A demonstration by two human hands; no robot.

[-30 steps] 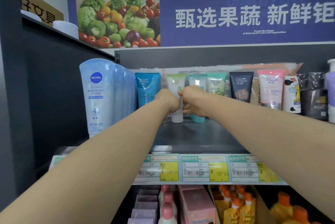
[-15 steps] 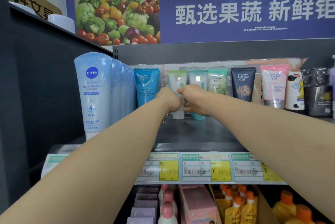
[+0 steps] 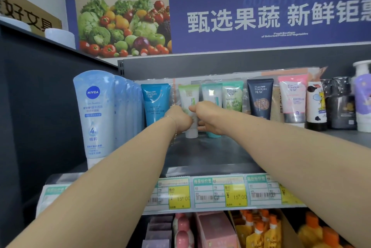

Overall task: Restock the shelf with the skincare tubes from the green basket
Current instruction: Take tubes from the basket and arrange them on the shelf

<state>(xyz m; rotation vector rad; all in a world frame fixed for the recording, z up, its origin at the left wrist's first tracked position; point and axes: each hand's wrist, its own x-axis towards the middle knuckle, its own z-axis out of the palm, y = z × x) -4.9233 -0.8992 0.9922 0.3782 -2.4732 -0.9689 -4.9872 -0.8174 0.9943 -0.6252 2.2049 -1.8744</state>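
Note:
Both arms reach to the back of the dark top shelf [image 3: 210, 155]. My left hand [image 3: 180, 119] and my right hand [image 3: 208, 117] are curled round a white tube with a green top [image 3: 189, 97], which stands upright on its white cap. A white and teal tube [image 3: 210, 93] stands just right of it, partly behind my right hand. A blue Pure Fountain tube [image 3: 155, 101] stands to the left. The green basket is out of view.
Tall Nivea tubes [image 3: 94, 115] line the shelf's left side. To the right stand a green tube [image 3: 232, 97], a dark tube [image 3: 260, 97], a pink tube [image 3: 292, 99] and bottles [image 3: 341, 103]. Price tags [image 3: 218, 191] run along the front edge. Pouches and boxes fill the shelf below.
Both hands stay on the white and green tube. The view has tilted slightly; nothing on the shelf has visibly shifted.

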